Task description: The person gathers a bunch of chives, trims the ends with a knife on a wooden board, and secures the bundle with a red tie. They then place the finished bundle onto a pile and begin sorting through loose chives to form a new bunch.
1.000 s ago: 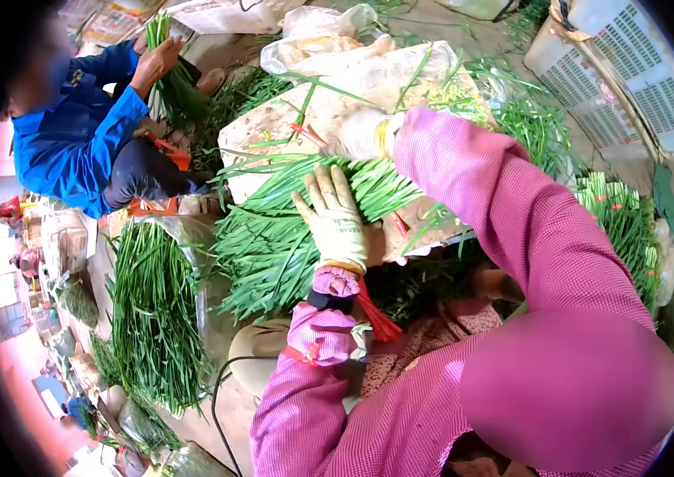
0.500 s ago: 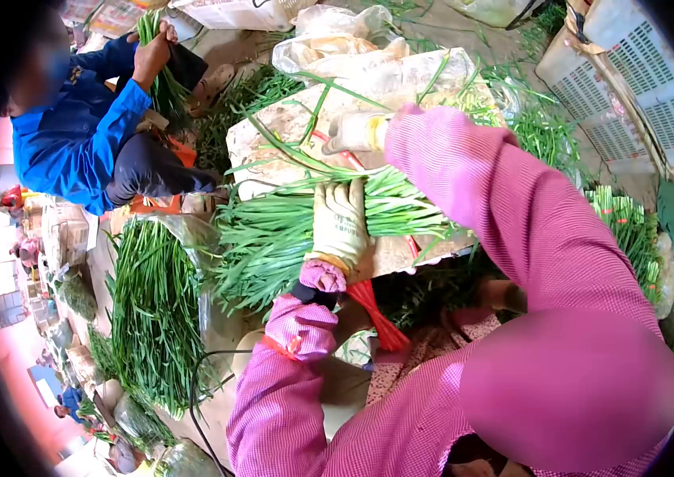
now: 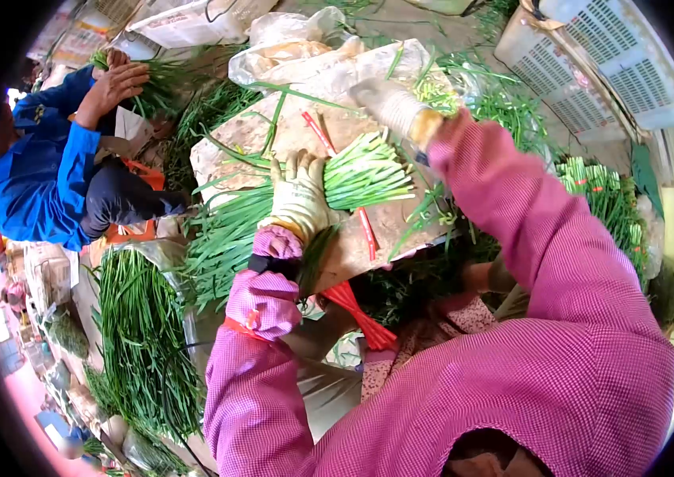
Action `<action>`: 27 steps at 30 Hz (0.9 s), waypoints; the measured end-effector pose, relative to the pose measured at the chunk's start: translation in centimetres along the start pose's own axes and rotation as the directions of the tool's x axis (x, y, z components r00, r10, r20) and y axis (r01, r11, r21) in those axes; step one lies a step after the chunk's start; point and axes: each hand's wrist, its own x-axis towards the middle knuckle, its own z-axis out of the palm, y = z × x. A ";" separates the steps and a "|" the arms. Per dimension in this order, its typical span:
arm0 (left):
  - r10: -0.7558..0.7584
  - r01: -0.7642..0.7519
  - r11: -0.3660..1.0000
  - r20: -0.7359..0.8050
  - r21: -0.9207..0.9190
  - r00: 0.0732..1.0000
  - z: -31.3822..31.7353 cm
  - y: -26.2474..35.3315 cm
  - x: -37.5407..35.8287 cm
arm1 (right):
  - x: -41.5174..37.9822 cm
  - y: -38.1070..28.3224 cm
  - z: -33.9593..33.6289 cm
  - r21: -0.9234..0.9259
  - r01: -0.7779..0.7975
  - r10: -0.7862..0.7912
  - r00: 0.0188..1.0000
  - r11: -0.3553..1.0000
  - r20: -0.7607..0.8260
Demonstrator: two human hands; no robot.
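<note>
My left hand (image 3: pixel 299 195), in a pale work glove, presses with its fingers spread on a bunch of green stalks (image 3: pixel 369 171) lying across a worn board (image 3: pixel 226 151). The pale stalk ends point right and the green leaves (image 3: pixel 230 230) fan out to the left. A red strip (image 3: pixel 319 133) lies flat above the bunch and another (image 3: pixel 367 233) shows below it. My right hand (image 3: pixel 393 106), also gloved, is above the upper right of the board, blurred, so its fingers cannot be made out.
A co-worker in blue (image 3: pixel 51 167) holds stalks at the upper left. A big heap of green stalks (image 3: pixel 146 342) lies at the lower left. White crates (image 3: pixel 631 60) stand at the upper right, near tied bundles (image 3: pixel 603 207). Crumpled plastic (image 3: pixel 297 48) lies behind the board.
The view has shifted. The stalk ends now form a compact bunch, with fewer loose stalks above it. My left hand's fingers have spread, and my right hand has moved off the stalks.
</note>
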 end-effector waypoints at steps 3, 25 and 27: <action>-0.032 0.040 0.996 0.103 -0.078 0.994 -1.3 0.0 0.5 | -6.0 0.7 -2.1 0.041 -0.019 0.032 0.942 0.999 -0.334; 0.001 0.004 1.000 -0.161 0.030 0.987 2.0 2.1 -2.0 | -5.6 4.8 -8.2 -0.836 -0.515 0.053 0.855 0.188 -0.515; 0.008 -0.002 0.999 -0.166 0.036 0.986 2.4 2.0 -1.8 | -6.7 5.6 -9.1 -0.820 -0.506 -0.506 0.651 0.267 -0.566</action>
